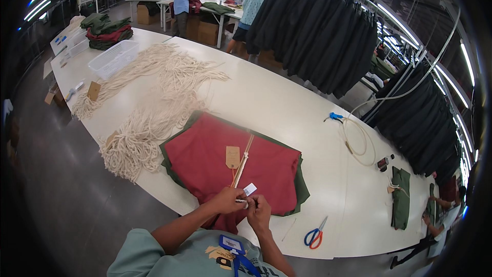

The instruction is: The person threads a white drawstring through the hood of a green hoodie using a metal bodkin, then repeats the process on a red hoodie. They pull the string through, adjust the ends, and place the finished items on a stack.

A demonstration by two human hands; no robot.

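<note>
Red fabric edged by green fabric lies in front of me on the table. A brown card tag rests on it beside an off-white cord that runs down toward my hands. My left hand is closed on the cord, and a short piece of it shows at the fingers. Close by, my right hand pinches at the same cord, its fingertips partly hidden. A small white label sticks out just above the fingers.
Piles of off-white cords lie to the left, near a clear plastic bin and folded garments. Scissors lie right of me. Further right are a coiled hose and a green bundle. Dark garments hang beyond the table.
</note>
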